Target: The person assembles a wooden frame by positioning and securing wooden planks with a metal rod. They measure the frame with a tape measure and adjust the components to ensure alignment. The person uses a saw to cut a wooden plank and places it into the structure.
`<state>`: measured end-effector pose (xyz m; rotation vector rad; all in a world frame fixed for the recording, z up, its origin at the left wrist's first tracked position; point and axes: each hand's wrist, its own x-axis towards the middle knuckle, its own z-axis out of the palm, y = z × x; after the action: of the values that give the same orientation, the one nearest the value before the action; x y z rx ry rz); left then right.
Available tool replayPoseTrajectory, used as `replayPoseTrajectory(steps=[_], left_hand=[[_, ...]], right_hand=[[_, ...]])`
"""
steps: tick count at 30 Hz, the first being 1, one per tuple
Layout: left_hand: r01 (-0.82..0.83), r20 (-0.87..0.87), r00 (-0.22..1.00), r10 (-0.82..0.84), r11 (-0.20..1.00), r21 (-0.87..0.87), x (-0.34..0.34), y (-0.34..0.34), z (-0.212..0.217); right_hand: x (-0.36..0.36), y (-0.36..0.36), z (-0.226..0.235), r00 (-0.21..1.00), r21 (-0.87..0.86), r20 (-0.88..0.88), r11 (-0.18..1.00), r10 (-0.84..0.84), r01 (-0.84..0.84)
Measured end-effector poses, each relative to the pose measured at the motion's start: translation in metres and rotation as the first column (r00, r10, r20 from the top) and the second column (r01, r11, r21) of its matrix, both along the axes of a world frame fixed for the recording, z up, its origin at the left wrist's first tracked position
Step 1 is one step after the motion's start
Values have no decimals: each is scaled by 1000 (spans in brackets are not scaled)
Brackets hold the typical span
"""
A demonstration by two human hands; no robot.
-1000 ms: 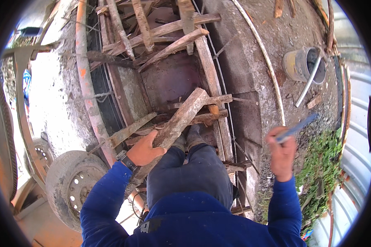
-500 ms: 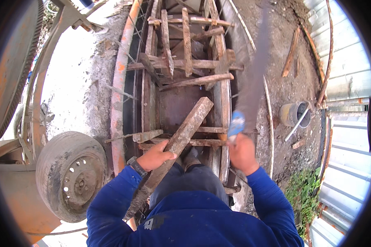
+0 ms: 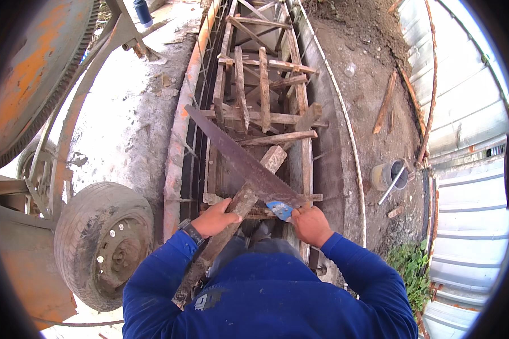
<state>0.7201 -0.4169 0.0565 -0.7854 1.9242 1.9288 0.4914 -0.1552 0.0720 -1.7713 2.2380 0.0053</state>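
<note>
My right hand (image 3: 313,226) is closed round the blue handle of a handsaw (image 3: 232,150). The saw's long brown blade reaches up and to the left, lying across a rough wooden beam (image 3: 270,161). That beam runs slantwise from beneath my left forearm up over the trench. My left hand (image 3: 214,219) grips the beam just below the blade, thumb on top. A watch (image 3: 190,230) sits on my left wrist. I cannot tell whether the teeth are biting into the wood.
Wooden formwork (image 3: 291,120) with crosspieces lines the trench ahead. A dirty wheel (image 3: 104,246) and an orange-stained drum (image 3: 37,68) stand at left. To the right are a bucket (image 3: 390,175) with a stick in it, loose boards (image 3: 385,101) and a metal sheet fence (image 3: 469,220).
The saw has swung from upright on the right, where it was blurred, to lie across the beam. My right hand has moved left and slightly down. My left hand keeps its hold.
</note>
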Motion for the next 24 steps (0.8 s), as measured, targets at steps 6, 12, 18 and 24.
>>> replayPoseTrajectory(steps=[6, 12, 18, 24], left_hand=[[-8, -91, 996, 5, 999, -36, 21, -13, 27], [-24, -92, 996, 17, 997, -75, 37, -23, 29], [-28, -125, 992, 0, 976, -216, 50, -33, 26], [-109, -180, 981, 77, 979, -175, 75, -40, 26]], right_hand=[[3, -33, 22, 973, 1, -61, 975, -220, 221], [25, -49, 43, 994, -89, -46, 992, -94, 90], [46, -55, 46, 991, -6, -120, 998, 54, -55], [37, -87, 84, 980, -229, -119, 965, -161, 131]])
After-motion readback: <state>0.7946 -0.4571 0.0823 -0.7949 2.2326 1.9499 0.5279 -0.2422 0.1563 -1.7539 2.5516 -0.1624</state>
